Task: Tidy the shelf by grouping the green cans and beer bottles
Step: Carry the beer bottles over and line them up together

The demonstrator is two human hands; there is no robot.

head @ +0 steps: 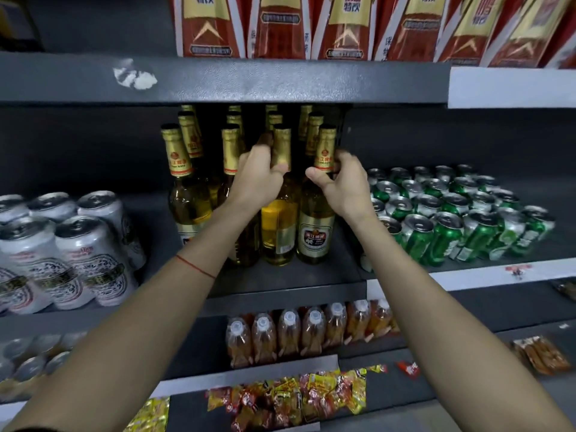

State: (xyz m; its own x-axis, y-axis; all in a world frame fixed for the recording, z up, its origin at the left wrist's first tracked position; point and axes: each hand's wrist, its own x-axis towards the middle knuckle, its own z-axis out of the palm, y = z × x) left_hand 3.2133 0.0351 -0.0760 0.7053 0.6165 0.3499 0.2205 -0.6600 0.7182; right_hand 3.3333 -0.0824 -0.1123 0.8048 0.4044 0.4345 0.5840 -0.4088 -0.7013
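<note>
On the dark grey metal shelf [311,275] stands a group of amber glass beer bottles with gold foil necks [190,194], upright and close together in several rows. The left hand [260,179] curls its fingers and thumb round the foil neck of the front bottle with its barcode side turned outward [279,232]. The right hand [341,182] grips the neck of the neighbouring front bottle with a red and gold label [314,232], just to the right of it; the two bottles touch or nearly touch. Right of the bottle group, on the same shelf, stand many green aluminium cans with silver tops [452,213], packed tightly, some a little tilted. Left of the bottle group are white cans with a dark pattern [62,244]. Above the bottles, red and gold cartons [280,26] stand in a row.
</note>
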